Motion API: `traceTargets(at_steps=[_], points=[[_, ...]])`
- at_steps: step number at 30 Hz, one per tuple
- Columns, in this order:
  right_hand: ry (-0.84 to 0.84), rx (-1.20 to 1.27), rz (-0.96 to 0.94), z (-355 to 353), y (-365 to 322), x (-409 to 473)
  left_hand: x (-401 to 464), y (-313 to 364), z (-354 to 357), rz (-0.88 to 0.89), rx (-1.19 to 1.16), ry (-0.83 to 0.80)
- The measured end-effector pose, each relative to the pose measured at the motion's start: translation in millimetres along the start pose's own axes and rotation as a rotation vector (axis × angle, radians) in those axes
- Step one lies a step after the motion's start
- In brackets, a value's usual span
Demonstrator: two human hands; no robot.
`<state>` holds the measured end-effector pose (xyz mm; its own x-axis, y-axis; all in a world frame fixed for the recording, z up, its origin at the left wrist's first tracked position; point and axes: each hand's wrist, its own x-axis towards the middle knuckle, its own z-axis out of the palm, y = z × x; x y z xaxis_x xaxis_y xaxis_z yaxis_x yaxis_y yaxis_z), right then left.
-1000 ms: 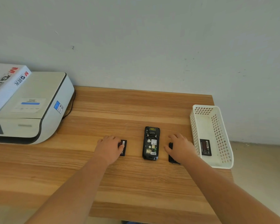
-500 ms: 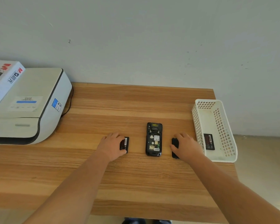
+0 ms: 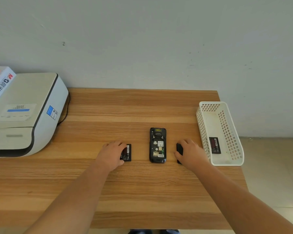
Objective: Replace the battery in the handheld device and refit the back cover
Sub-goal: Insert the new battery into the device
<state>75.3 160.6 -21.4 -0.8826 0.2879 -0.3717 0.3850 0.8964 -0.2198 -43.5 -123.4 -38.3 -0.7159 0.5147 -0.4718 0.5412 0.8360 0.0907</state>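
Head view: device (image 3: 157,145) lies face down on worktop (image 3: 142,108), batt. bay open and empty. Battery (image 3: 126,152) just left of it: judged light, rigid, smooth; to be pinched by its long edges. Left hand (image 3: 112,154) is laid on it, fingers loosely curled, not lifted. Right hand (image 3: 190,153) is cupped over back cover (image 3: 179,152); grip cannot be told. Spare batt. (image 3: 214,145) sits in basket (image 3: 227,163).

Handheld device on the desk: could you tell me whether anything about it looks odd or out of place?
The handheld device lies face down with its back open, battery bay empty and labels exposed. That fits the job: a battery lies under the left hand, nothing looks damaged.
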Motion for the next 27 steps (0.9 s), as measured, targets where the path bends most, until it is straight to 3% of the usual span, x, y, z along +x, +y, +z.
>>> traceTargets(at_steps=[6, 11, 27], points=[[0.02, 0.034, 0.0, -4, 3, -1, 1, 13, -18, 0.016, -0.154, 0.063], [0.033, 0.062, 0.013, -7, 8, -2, 12, 46, -42, 0.134, -0.203, 0.141], [0.092, 0.083, 0.022, -10, 22, -8, 40, 96, -39, 0.275, -0.068, -0.041]])
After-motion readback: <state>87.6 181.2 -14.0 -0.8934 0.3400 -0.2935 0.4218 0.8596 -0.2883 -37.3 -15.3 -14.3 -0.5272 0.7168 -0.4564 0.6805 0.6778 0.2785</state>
